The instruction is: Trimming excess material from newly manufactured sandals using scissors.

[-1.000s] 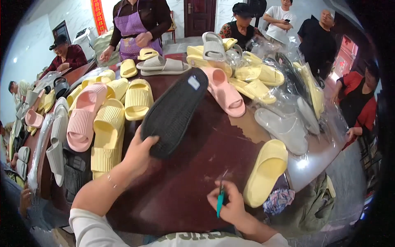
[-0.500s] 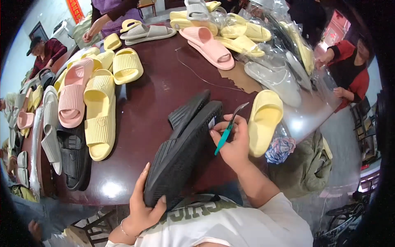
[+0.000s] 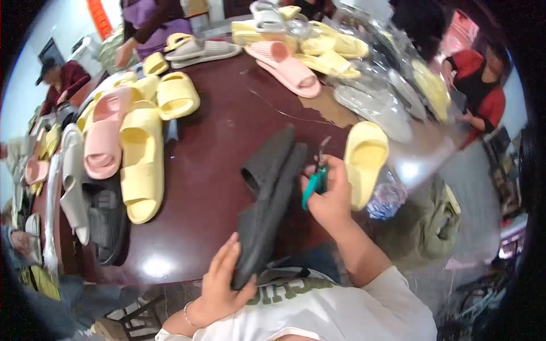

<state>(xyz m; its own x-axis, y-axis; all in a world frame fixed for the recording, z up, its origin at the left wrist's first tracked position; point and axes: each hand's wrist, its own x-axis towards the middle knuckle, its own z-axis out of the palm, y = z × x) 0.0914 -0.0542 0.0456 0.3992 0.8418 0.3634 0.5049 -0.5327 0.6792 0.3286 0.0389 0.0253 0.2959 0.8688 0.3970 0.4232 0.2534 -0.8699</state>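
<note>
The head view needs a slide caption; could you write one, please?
Left hand holds black slippers, right hand a green-handled tool.

Two held slippers (image 3: 265, 210), one teal tool (image 3: 316, 179)

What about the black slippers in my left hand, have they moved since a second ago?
Yes. Your left hand has brought the black slippers toward you, away from the far pink slippers lying on the table.
</note>
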